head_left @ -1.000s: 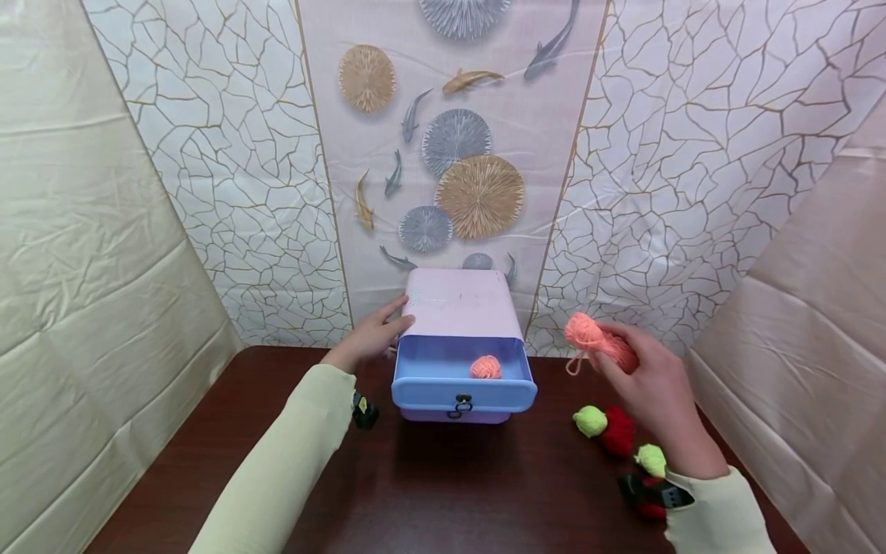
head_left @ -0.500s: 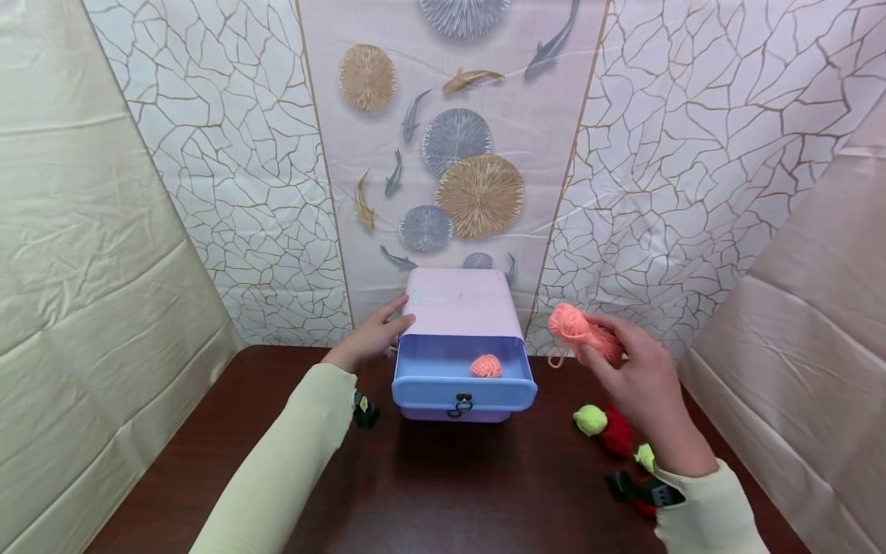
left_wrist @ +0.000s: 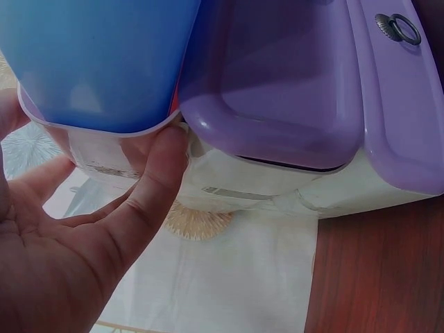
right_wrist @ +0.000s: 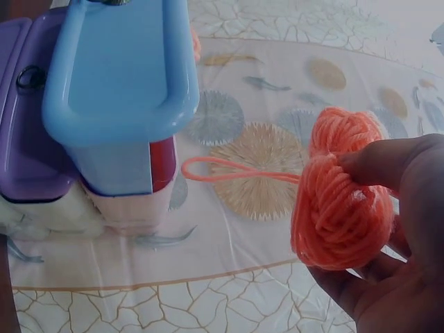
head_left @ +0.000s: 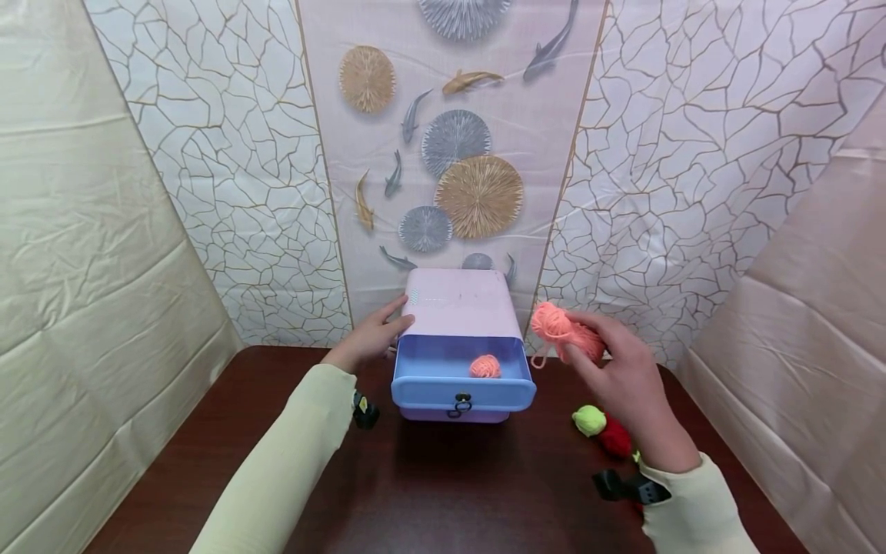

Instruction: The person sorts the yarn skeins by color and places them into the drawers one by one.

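A small cabinet (head_left: 460,300) with a pale pink top stands at the back middle of the table. Its blue top drawer (head_left: 429,394) is pulled out, and one coral yarn ball (head_left: 485,366) lies inside, toward the right. Against the cabinet's left side, near the front rim, rests my left hand (head_left: 370,336) with spread fingers. To the right of the drawer, my right hand (head_left: 633,377) holds a bundle of coral yarn (head_left: 551,322) up above the table, thumb over it and fingers beneath. A loose loop of strand (right_wrist: 222,168) sticks out from the bundle toward the drawer.
Purple drawers (left_wrist: 288,76) with ring pulls sit closed below the blue one. On the right of the dark wooden table (head_left: 443,485) lie a lime yarn ball (head_left: 589,421) and red yarn (head_left: 615,437), with more lime yarn partly behind my right wrist. Patterned cloth hangs behind.
My right hand has moved left toward the open drawer, carrying the coral yarn slightly higher. The left hand, the cabinet and the yarn ball in the drawer have stayed put.
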Tool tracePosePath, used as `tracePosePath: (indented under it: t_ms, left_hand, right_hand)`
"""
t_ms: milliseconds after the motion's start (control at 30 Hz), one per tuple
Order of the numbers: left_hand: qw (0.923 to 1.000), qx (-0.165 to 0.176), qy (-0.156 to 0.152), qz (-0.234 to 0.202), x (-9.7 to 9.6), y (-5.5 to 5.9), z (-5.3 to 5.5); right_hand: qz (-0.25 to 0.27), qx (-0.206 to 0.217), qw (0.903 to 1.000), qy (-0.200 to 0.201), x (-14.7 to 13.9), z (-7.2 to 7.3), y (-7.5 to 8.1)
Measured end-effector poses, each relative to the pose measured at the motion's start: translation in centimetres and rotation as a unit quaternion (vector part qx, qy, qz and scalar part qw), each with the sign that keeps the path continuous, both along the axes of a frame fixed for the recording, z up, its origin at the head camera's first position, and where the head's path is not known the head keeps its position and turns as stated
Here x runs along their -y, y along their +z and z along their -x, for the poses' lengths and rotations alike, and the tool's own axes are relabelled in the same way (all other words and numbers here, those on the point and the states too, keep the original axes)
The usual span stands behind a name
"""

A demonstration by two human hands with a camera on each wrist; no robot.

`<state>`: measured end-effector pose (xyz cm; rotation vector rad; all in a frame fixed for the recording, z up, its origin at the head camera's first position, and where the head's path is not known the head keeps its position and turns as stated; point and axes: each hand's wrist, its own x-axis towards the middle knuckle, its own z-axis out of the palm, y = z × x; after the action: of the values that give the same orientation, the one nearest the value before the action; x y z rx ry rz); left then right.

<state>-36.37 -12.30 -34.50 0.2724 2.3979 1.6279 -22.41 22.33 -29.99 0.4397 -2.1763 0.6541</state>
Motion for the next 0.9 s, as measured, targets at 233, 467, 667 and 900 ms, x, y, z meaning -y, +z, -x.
tracePosePath:
  t_ms: [233,467,667,900]
  left_hand:
    - [1.0,-0.002,0.0,0.002,0.0,0.0,0.0]
    - [1.0,0.002,0.0,-0.001,0.0,0.0,-0.2]
    - [1.0,0.003,0.0,-0.007,0.0,-0.1,-0.1]
    - [1.0,-0.001,0.004,-0.008,0.0,-0.2,0.0]
  right_hand:
    - [0.0,0.011,0.9998,0.017,1.0,0.2,-0.1]
    - [0.006,0.028,0.9993,0.023,1.9,0.3,-0.5]
    - [0.011,0.031,0.999,0.031,2.5,0.6,-0.9]
    - [0.005,0.048,0.9978,0.046,3.5,1.1,-1.4]
